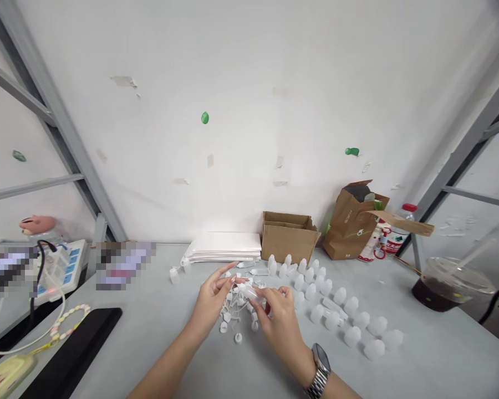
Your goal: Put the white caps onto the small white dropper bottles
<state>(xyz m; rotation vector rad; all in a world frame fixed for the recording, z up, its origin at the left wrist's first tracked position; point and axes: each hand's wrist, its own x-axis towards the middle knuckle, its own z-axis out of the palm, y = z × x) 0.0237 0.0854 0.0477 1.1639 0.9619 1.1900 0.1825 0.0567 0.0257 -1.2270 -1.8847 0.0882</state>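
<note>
My right hand (278, 311) is closed around a small translucent squeeze bottle (249, 292), which lies tilted with its narrow end toward the left. At that end, the fingertips of my left hand (213, 299) come together in a pinch; what is between them is too small to make out, though a bit of white shows. Below both hands spreads a pile of small white caps (227, 317) with thin strips attached. Many similar translucent bottles (352, 336) stand in loose rows to the right, and a few lie on their sides, such as one bottle (335, 306) among the rows.
Behind the hands are a white stack of flat sheets (224, 247) and an open cardboard box (289, 238). A brown paper bag (349, 227) and a drink cup (438, 293) stand right. At left lie a black flat object (77, 354), a beaded loop (62, 327) and a power strip (62, 271).
</note>
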